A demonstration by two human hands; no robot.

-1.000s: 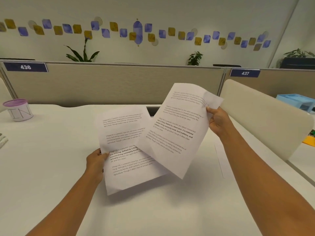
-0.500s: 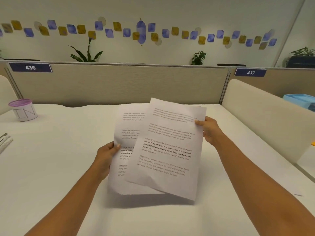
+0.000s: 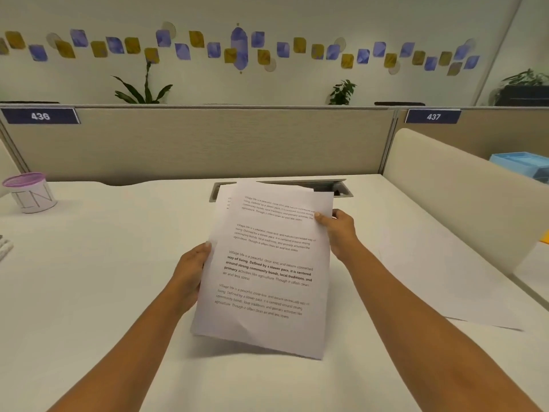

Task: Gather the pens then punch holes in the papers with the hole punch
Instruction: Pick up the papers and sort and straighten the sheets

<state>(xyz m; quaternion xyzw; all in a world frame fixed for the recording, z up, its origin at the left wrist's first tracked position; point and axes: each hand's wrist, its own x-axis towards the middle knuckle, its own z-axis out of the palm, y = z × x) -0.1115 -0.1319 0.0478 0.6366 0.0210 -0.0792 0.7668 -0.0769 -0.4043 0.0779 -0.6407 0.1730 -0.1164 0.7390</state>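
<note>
Two printed papers point(image 3: 267, 272) are stacked almost flush and held above the white desk point(image 3: 89, 292). The back sheet peeks out only along the top left edge. My left hand point(image 3: 190, 275) grips the stack's left edge at mid height. My right hand point(image 3: 338, 230) pinches the upper right edge, thumb on the front. A further white sheet point(image 3: 445, 286) lies flat on the desk to the right. The ends of some pens point(image 3: 4, 248) show at the far left edge. No hole punch is in view.
A purple-lidded white cup point(image 3: 31, 193) stands at the back left. A cable slot point(image 3: 326, 188) sits in the desk behind the papers. Beige partitions point(image 3: 208, 141) close off the back, and a cream divider point(image 3: 463, 197) runs along the right, with a blue tray point(image 3: 525, 165) beyond it.
The two sheets, held apart and fanned a second ago, have been brought together into one overlapping stack. Both hands moved inward toward each other.
</note>
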